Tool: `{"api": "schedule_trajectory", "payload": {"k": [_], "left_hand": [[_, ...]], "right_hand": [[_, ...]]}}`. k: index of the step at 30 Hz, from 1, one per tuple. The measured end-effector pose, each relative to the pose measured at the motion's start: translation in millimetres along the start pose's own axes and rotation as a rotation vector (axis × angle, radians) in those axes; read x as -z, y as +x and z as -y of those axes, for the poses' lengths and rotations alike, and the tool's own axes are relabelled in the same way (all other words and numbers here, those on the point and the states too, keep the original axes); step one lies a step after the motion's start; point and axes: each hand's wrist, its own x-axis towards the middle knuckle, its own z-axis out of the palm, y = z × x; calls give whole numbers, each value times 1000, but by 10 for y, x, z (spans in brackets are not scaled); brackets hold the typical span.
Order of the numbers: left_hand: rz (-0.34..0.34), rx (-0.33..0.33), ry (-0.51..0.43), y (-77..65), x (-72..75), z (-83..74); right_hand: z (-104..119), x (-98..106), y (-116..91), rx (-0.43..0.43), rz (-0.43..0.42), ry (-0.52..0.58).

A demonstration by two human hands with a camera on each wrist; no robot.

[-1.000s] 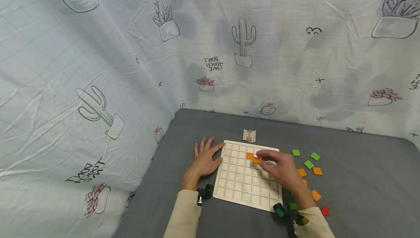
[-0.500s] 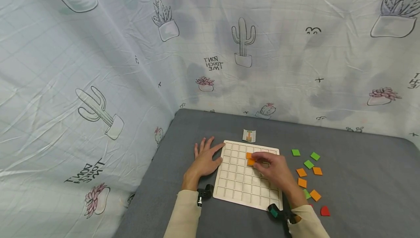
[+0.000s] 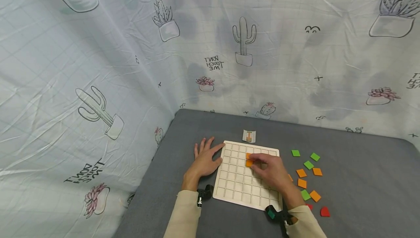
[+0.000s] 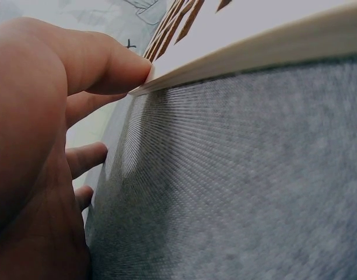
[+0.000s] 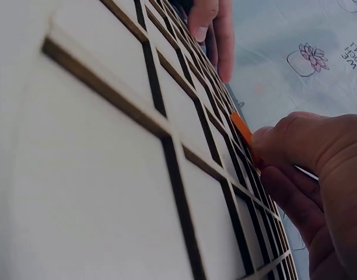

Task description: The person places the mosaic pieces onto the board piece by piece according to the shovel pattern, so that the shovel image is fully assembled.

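A pale wooden grid board point(image 3: 234, 183) lies on the grey table. My right hand point(image 3: 270, 168) pinches an orange square tile point(image 3: 249, 163) between thumb and fingers, low over the board's upper middle cells. Just behind it a second orange tile point(image 3: 248, 155) lies on the board, partly covered by the fingertips. In the right wrist view the pinched tile point(image 5: 241, 129) shows as a thin orange edge at the grid. My left hand point(image 3: 205, 161) rests spread at the board's left side, its thumb point(image 4: 123, 67) touching the board's edge in the left wrist view.
A small printed pattern card point(image 3: 249, 136) lies behind the board. To the right are scattered several green tiles point(image 3: 296, 153), several orange tiles point(image 3: 315, 195) and red rounded pieces point(image 3: 325, 211). A cactus-print curtain point(image 3: 282, 48) hangs behind and left of the table.
My right hand has moved left and slightly toward me with the orange tile, bringing it in front of the other orange tile. The left hand has stayed in place.
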Motion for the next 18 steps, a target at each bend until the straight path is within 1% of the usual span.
{"api": "schedule_trajectory", "payload": {"k": [12, 18], "left_hand": [[-1, 2, 4, 9, -7, 21], [0, 0, 4, 7, -15, 24]], "right_hand": [[26, -7, -2, 11, 4, -70], [10, 0, -23, 34, -16, -67]]}}
